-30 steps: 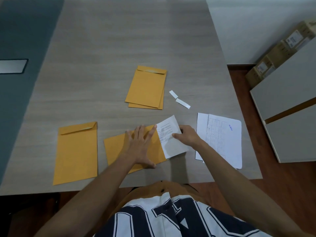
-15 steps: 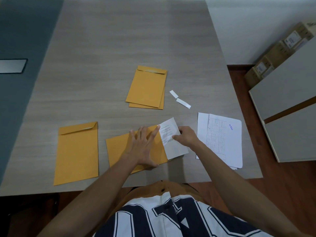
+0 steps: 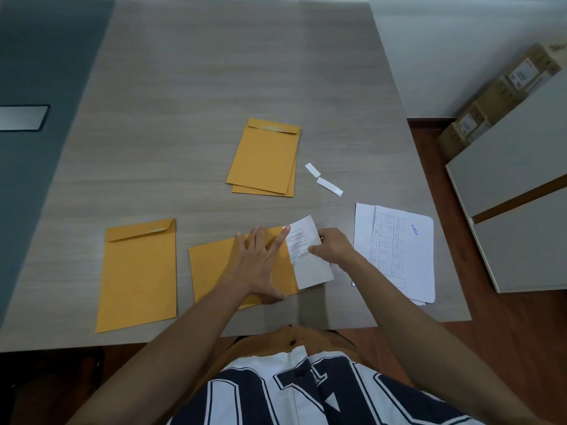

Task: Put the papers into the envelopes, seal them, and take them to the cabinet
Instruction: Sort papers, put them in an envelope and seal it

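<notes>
A: Yellow envelope (image 3: 214,271) lies near the front edge of the surface (image 3: 184,87), and a white paper (image 3: 310,259) is partly inside its right end. How to finish this step well?

B: Keep the left hand (image 3: 260,265) flat, fingers spread, pressing the envelope so it does not slide. The right hand (image 3: 333,248) pinches the paper's edge; I think it should push slowly and straight to the left, so no corner folds.

A: And farther away?

B: At right, more papers (image 3: 399,246) wait. One envelope at left (image 3: 138,274), a pile of envelopes (image 3: 264,157) farther back.
</notes>
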